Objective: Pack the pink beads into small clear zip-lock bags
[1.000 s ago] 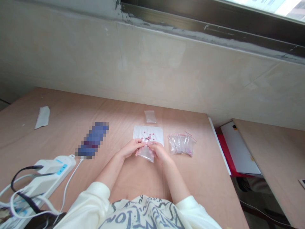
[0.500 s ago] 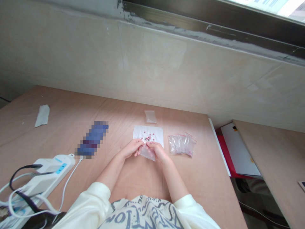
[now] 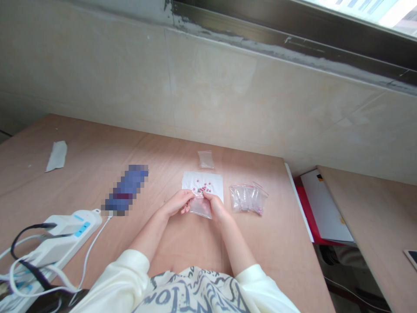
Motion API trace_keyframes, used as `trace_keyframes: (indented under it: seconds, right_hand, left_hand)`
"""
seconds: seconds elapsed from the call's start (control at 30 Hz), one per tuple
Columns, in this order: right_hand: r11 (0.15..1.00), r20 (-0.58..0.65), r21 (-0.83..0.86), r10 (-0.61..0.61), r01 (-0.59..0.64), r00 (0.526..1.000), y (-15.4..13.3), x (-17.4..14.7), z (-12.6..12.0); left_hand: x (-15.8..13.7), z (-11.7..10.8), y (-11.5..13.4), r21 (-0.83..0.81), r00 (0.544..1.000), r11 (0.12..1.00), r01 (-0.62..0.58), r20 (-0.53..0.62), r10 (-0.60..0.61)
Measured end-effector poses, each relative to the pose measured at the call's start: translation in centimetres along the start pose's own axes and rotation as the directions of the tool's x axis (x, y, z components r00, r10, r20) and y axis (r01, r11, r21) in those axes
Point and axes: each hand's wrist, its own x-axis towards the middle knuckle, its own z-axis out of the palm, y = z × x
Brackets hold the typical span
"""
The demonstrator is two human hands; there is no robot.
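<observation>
A small clear zip bag point(image 3: 201, 207) is held by its top edge between my two hands. My left hand point(image 3: 180, 201) pinches the left corner, fingers closed. On the other corner, my right hand point(image 3: 215, 205) grips with thumb and fingers. Just beyond the bag's mouth lies a white paper sheet point(image 3: 189, 177) with several small pink beads point(image 3: 205, 188) scattered on it. Some darker bits sit among the beads near my fingertips, too small to make out. Whether anything is inside the held bag I cannot tell.
Right of the paper lie several clear zip bags point(image 3: 246, 199) with red seals, some pink beads in one corner. Another small bag point(image 3: 206, 159) lies behind the paper. To the left are a blurred phone point(image 3: 127, 189), a cabled power strip point(image 3: 65, 243) and a paper scrap point(image 3: 56, 155).
My hands have parted slightly along the bag's top edge, the right shifting a little rightward. The bag stays held at nearly the same spot.
</observation>
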Motion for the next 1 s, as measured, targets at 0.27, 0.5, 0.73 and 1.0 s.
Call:
trace_keyframes:
  seconds: [0.27, 0.5, 0.73, 1.0]
  right_hand:
    - [0.995, -0.043, -0.057, -0.079, 0.077, 0.996, -1.4, -1.7, 0.1]
    - [0.945, -0.131, -0.207, -0.285, 0.255, 0.95, -2.4, -3.3, 0.1]
    - [0.931, -0.042, -0.208, -0.313, 0.299, 0.949, -2.9, -3.8, 0.2]
    - [0.854, -0.069, -0.288, -0.47, 0.434, 0.88, -2.9, -3.2, 1.1]
  left_hand:
    - [-0.4, -0.5, 0.4, -0.003, 0.998, 0.998, -0.064, 0.014, 0.064]
    - [-0.9, -0.3, 1.4, 0.074, 0.982, 0.981, -0.182, -0.044, 0.185]
    - [-1.0, -0.4, 2.3, 0.193, 0.966, 0.952, -0.238, -0.054, 0.253]
    - [-2.1, 0.4, 3.9, 0.307, 0.962, 0.912, -0.272, 0.053, 0.269]
